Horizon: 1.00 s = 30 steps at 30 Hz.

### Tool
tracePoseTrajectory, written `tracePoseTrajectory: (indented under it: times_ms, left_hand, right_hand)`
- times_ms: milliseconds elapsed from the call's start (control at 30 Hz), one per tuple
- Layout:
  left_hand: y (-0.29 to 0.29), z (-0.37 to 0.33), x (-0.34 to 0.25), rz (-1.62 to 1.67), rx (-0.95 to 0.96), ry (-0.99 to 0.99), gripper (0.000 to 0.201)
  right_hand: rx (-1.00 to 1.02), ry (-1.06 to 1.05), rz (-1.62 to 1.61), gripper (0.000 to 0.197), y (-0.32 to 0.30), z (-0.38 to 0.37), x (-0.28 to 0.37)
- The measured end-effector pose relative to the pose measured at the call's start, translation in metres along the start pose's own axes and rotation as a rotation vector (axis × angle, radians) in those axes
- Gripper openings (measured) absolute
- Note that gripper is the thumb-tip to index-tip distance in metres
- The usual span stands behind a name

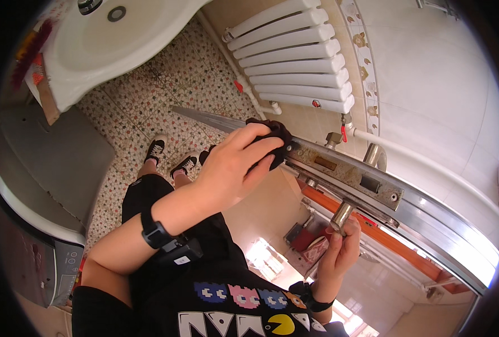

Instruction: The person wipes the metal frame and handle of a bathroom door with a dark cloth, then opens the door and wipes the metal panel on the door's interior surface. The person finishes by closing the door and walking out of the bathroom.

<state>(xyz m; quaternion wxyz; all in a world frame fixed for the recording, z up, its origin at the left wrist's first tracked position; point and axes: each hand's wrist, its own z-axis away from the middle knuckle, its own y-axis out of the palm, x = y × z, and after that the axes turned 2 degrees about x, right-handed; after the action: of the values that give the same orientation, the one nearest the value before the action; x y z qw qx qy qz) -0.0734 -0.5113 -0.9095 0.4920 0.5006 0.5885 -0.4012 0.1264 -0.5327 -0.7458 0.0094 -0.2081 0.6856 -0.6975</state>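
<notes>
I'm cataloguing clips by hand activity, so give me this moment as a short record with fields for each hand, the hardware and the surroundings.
Left hand: holds a bunched dark cloth against the door edge
Right hand: grips the end of a metal door handle
Hardware: rectangular lock plate set in the door edge, beside the cloth
Heating: white ribbed radiator on the wall
Upper left: white washbasin
Floor: speckled tiles
</notes>
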Motion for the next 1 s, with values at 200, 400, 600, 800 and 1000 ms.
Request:
tracePoseTrajectory:
  times_ms: [200, 400, 600, 800, 1000]
  left_hand:
    - [0.001, -0.007, 0.008, -0.276, 0.007, -0.032, 0.029]
    - [0.004, -0.006, -0.003, -0.121, 0.016, 0.037, 0.031]
    - [-0.002, -0.016, 0.001, -0.202, 0.038, -0.008, 0.032]
    - [0.007, -0.014, -0.005, -0.082, -0.010, 0.033, 0.031]
    - [0.000, -0.026, 0.010, -0.102, 0.004, -0.054, 0.030]
  right_hand:
    - [0.029, 0.051, -0.002, 0.013, -0.001, -0.004, 0.003]
    - [0.009, -0.001, 0.004, 0.014, 0.000, -0.007, 0.002]
    - [0.041, 0.080, -0.039, 0.016, -0.001, -0.009, 0.003]
    - [0.028, 0.032, -0.004, 0.011, -0.001, -0.011, 0.002]
    - [0.033, 0.075, -0.030, 0.011, -0.001, -0.015, 0.001]
